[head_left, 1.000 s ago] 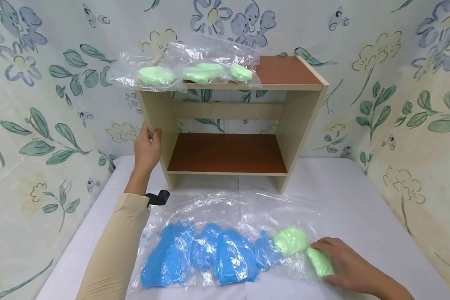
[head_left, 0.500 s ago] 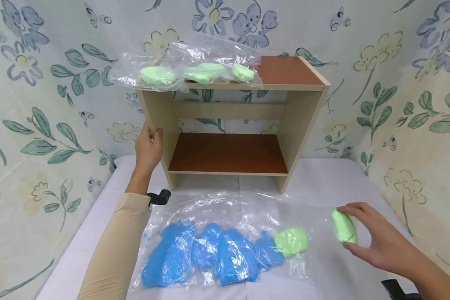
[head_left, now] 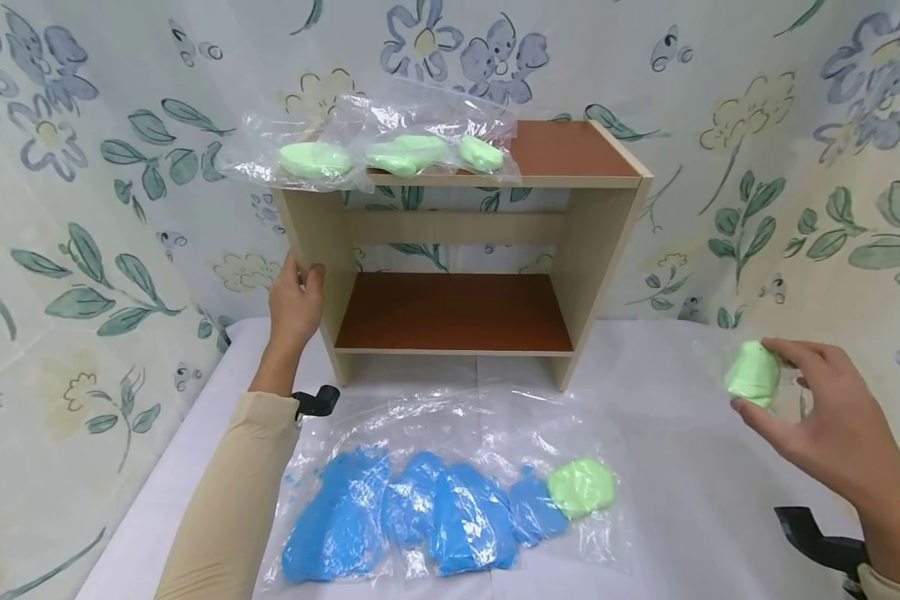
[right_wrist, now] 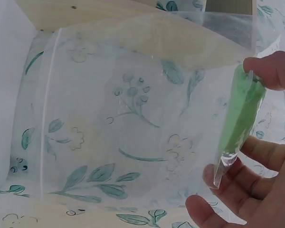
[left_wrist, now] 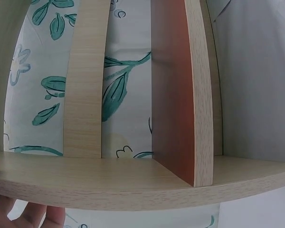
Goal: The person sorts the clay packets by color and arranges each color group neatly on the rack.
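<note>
My left hand point(head_left: 296, 308) grips the left side panel of a small wooden shelf point(head_left: 453, 348); in the left wrist view its thumb and fingers lie on either side of the panel edge. At the right, my right hand point(head_left: 832, 408) pinches a clear zip bag with a light green lump point(head_left: 753, 372) between thumb and fingers, raised above the table. The bag's transparent film point(right_wrist: 109, 118) spreads out from the lump in the right wrist view. On the shelf top, bags with several green lumps point(head_left: 315, 159) lie along the left, partly over the front edge.
Several clear bags of blue material point(head_left: 472, 517) lie in a row on the white-covered table point(head_left: 690, 500) before the shelf. A bagged green lump point(head_left: 581, 487) ends the row at right. The shelf has a brown lower board point(head_left: 453, 312). Floral cloth point(head_left: 780, 167) hangs behind and at both sides.
My right hand has lifted the bagged green lump from the right end of the row and carried it up and to the right. My left hand stays on the side panel.
</note>
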### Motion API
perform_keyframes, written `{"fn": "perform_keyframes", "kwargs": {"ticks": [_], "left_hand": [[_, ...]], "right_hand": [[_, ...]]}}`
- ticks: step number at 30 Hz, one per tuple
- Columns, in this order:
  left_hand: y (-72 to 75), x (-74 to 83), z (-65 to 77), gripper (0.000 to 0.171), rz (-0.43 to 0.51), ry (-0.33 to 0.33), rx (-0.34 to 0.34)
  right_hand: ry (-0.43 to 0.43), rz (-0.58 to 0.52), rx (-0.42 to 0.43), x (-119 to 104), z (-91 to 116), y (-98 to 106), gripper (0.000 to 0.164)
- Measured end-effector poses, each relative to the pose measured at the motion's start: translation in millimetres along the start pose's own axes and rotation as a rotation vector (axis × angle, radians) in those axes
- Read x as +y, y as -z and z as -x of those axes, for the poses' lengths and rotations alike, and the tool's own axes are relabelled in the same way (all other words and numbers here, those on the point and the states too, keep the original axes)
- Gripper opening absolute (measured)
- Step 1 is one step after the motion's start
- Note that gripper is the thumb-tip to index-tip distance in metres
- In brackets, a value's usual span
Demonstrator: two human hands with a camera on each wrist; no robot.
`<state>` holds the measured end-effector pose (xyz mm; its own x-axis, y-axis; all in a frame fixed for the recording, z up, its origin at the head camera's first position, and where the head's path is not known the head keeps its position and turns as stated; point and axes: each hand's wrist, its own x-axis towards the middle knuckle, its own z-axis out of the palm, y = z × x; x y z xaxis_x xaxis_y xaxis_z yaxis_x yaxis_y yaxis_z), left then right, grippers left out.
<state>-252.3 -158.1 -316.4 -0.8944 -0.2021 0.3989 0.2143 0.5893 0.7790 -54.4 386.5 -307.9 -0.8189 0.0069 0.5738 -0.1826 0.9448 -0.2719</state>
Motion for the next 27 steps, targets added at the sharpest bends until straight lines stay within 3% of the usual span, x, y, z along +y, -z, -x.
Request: {"fn": "perform_keyframes", "kwargs": {"ticks": [4, 10, 20, 27], "left_hand": [[-0.8, -0.7, 1.5, 0.046, -0.001, -0.014, 0.013], [-2.2, -2.0, 2.5, 0.046, 0.001, -0.031, 0.013], [-2.2, 0.7, 1.9, 0.046, 0.01, -0.056, 0.02], [-0.9, 0.2, 2.0, 0.046, 0.006, -0.021, 0.018]], "right_hand": [[-0.099, 0.01, 0.069, -10, -11, 4, 0.079], [-0.135, -0.034, 0.164, -26, -25, 5, 0.078], [-0.085, -0.034, 0.226, -34, -34, 10, 0.079], [-0.114, 0.042, 0.258, -38, -63, 32, 0.074]]}}
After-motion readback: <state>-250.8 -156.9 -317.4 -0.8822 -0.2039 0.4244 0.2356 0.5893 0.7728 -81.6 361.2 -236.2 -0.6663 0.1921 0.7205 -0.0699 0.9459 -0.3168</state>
